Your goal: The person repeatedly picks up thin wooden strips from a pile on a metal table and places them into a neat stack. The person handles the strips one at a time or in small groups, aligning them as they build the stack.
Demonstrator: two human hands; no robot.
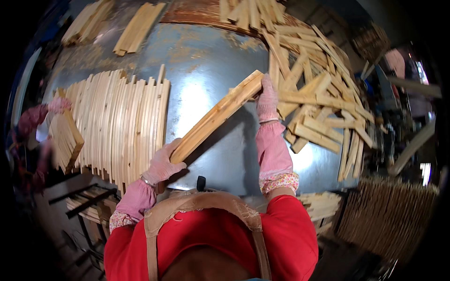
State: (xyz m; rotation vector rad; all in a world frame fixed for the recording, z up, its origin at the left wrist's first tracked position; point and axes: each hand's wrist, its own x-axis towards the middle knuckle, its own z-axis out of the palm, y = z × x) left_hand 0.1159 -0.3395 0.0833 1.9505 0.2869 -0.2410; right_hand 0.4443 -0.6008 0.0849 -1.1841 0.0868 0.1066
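Item in hand: a bundle of wooden slats (218, 114), held slantwise just above the tabletop (206, 70).
Left hand (161, 166): gloved, clamped on the bundle's near end.
Right hand (267, 98): gloved, pressed against the far end, apparently squaring it.
Step judged: aligning a gathered bundle, between the loose slat heap (318, 103) and the ordered row of slats (117, 122).
Next move calls for: firm grip at both ends so that no slat slips.
Bystander: a co-worker's hand (58, 105) at far left held another stack (65, 136).

Both gloved hands, left hand (161, 165) and right hand (267, 99), grip a wooden slat bundle (216, 115) slanting toward two o'clock above the tabletop (206, 61).
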